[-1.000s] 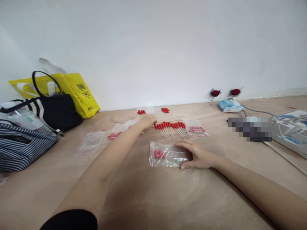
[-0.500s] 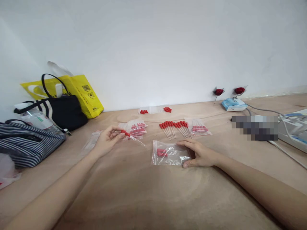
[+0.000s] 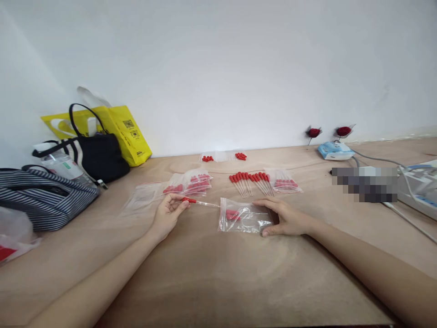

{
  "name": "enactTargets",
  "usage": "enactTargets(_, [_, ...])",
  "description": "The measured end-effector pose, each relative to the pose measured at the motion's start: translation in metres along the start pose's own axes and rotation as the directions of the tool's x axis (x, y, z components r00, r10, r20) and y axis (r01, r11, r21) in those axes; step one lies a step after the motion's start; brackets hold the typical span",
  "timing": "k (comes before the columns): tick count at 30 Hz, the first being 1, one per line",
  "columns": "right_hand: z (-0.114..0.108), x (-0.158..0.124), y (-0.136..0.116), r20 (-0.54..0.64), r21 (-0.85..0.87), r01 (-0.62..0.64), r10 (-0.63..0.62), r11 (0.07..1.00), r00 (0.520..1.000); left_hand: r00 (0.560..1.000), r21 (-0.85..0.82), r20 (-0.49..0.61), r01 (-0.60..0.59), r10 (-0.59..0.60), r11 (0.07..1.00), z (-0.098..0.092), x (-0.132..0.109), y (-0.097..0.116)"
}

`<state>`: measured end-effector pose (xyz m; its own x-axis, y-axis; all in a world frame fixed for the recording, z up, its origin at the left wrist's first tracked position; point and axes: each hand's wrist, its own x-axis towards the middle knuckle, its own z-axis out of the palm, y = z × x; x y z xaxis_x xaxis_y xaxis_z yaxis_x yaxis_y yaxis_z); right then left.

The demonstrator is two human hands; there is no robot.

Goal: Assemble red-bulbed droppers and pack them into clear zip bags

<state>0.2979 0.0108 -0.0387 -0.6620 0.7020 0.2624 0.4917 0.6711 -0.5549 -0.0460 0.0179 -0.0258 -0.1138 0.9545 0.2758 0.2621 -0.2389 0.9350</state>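
Note:
A glass dropper (image 3: 204,203) with a red rubber bulb is pinched between the thumb and fingers of my left hand (image 3: 169,213). Its thin tip points right and reaches the left end of a clear zip bag (image 3: 249,223). That bag lies on the table with red bulbs (image 3: 232,215) inside. At the bag's right end my right hand (image 3: 287,218) grips it, thumb at the lower corner and fingers along the upper edge. Behind the bag, several loose droppers (image 3: 251,178) lie in a fanned row, bulbs away from me.
Filled zip bags (image 3: 191,183) are stacked behind my left hand, and another bag of droppers (image 3: 285,181) lies right of the row. Flat bags (image 3: 139,198) rest further left. Bags (image 3: 92,155) stand at left; a tissue pack (image 3: 334,151) and cables (image 3: 409,218) lie right.
My left hand has moved right and slightly down, bringing the dropper's tip up to the bag's left end. My right hand stays on the bag. The view has shifted slightly.

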Motion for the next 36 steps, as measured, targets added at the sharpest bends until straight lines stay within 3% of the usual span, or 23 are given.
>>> enactTargets(5, [-0.001,0.000,0.000,0.003,-0.003,0.007,-0.007,1.000,1.000,0.996,-0.032,-0.083,0.021,-0.024,0.999,-0.012,0.001,-0.003])
enactTargets(11, [0.000,0.000,0.001,0.004,0.006,0.004,-0.004,1.000,1.000,0.999,-0.035,-0.030,0.039,-0.040,0.999,-0.012,-0.002,-0.002])
enactTargets(16, [0.000,0.001,0.003,0.005,0.005,0.005,-0.005,1.000,1.000,0.998,-0.056,0.008,0.059,-0.059,0.997,0.004,-0.002,0.004])
enactTargets(21, [0.001,0.000,0.003,0.003,0.005,-0.002,0.002,1.000,1.000,0.993,-0.088,0.077,0.091,-0.084,0.992,0.033,-0.006,0.012])
enactTargets(29, [0.001,0.001,0.003,0.005,-0.003,0.005,-0.005,1.000,1.000,0.939,-0.087,0.329,0.136,-0.100,0.987,0.072,-0.007,0.017])
enactTargets(36, [0.002,0.001,0.005,-0.010,0.006,0.019,-0.019,1.000,1.000,0.903,0.015,0.429,-0.040,0.030,0.999,0.079,-0.002,0.014])
